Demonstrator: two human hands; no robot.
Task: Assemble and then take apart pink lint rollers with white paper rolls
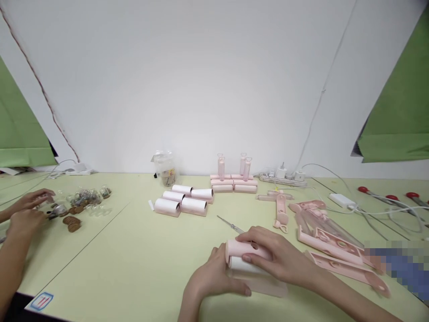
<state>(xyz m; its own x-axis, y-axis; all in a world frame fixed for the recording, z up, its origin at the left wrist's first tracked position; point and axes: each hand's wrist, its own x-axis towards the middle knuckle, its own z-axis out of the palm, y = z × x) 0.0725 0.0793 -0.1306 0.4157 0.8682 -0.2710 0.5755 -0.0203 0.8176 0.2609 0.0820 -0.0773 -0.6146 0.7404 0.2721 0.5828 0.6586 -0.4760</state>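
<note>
My left hand (212, 277) grips the left end of a pink lint roller (250, 272) with a white paper roll, its thumb along the lower edge. My right hand (278, 255) is closed over the rounded pink cover (236, 248) on top, thumb at the front and fingers behind. A pale flat pink part stretches out under the roll toward the right. Just behind my hands lies a thin screwdriver (230, 224), its near end hidden by my right hand. Several white rolls in pink holders (167, 205) lie further back, left of centre.
Pink cases (246, 185) with small upright bottles stand at the wall. Loose pink parts (330, 243) lie to the right, beside cables, a power strip (283, 179) and red-ended tools (363, 190). At left, another person's hands (28, 214) handle small glass domes (85, 197) and brown discs (72, 222).
</note>
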